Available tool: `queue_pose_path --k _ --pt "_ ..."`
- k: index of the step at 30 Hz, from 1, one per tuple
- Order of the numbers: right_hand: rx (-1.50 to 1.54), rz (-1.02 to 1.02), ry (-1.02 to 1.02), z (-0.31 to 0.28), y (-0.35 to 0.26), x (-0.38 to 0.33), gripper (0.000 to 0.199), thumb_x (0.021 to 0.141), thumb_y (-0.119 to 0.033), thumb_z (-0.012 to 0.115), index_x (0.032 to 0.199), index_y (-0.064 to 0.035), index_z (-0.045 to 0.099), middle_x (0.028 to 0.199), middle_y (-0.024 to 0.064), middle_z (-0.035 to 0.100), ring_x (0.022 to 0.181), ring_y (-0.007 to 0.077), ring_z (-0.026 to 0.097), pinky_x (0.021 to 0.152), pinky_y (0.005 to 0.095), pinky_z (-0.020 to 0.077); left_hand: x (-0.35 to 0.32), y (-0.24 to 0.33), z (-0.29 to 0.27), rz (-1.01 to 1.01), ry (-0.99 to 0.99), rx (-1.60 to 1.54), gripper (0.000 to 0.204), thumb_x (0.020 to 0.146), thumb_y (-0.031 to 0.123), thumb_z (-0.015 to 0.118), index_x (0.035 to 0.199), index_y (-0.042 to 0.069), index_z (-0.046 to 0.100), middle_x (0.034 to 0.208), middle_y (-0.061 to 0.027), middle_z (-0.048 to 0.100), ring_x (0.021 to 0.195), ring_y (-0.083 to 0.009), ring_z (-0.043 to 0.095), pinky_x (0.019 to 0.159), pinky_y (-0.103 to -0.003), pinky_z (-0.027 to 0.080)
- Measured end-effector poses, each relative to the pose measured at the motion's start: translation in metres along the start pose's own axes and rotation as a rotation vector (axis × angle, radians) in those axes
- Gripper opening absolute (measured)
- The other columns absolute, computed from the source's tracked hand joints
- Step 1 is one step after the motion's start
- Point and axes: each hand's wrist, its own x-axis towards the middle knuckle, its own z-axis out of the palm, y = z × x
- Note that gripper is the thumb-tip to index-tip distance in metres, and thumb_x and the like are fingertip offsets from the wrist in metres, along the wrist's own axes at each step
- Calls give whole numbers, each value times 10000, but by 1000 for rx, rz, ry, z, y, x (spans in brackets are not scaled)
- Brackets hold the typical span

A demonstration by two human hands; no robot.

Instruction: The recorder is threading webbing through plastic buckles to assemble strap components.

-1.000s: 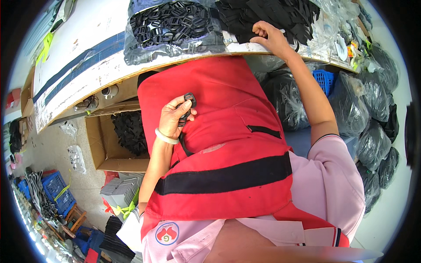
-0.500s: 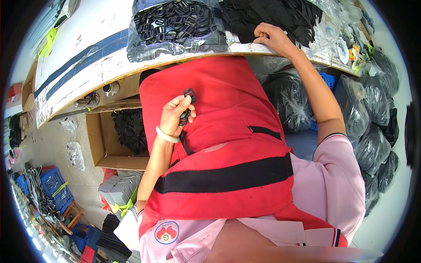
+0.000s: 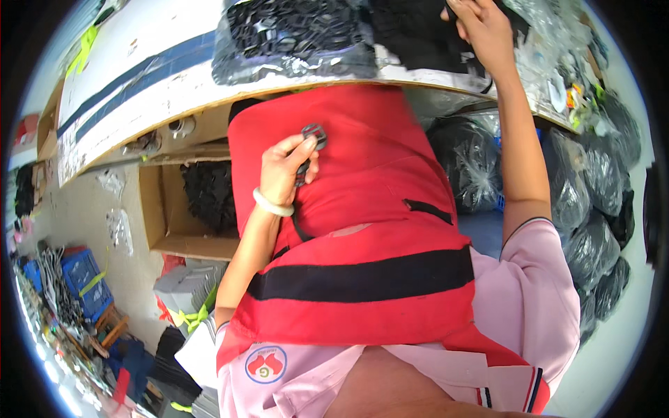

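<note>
1. While our left hand (image 3: pixel 282 167) pinches a black buckle (image 3: pixel 315 134) between thumb and fingers, another black piece (image 3: pixel 302 172) shows below its thumb, in front of our red apron (image 3: pixel 376 181).
2. Our right hand (image 3: pixel 484 31), fingers curled, is over black strips (image 3: pixel 418 42); whether it grasps one, we cannot tell.
3. Left of it, we see heaped buckles (image 3: pixel 293 31) in a clear bag (image 3: pixel 240 72).

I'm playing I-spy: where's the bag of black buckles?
In the head view, the bag of black buckles is at the top, left of centre, on the white table, beside the black straps.
</note>
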Motion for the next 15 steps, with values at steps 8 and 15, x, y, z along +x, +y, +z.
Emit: queue_pose_path --k 8,15 --pt "457 571 -727 135 -40 -119 210 922 -226 615 984 -26 634 613 -2 572 413 40 446 391 191 340 -8 20 11 251 154 65 110 871 69 676 900 -37 681 627 -32 600 465 -58 501 412 -195 355" --pt "583 706 -648 161 -33 -120 204 924 -231 595 883 -32 615 610 36 586 389 37 420 345 196 308 -12 13 4 394 252 248 100 821 4 704 920 -10 707 694 -8 597 555 -47 529 455 -196 380"
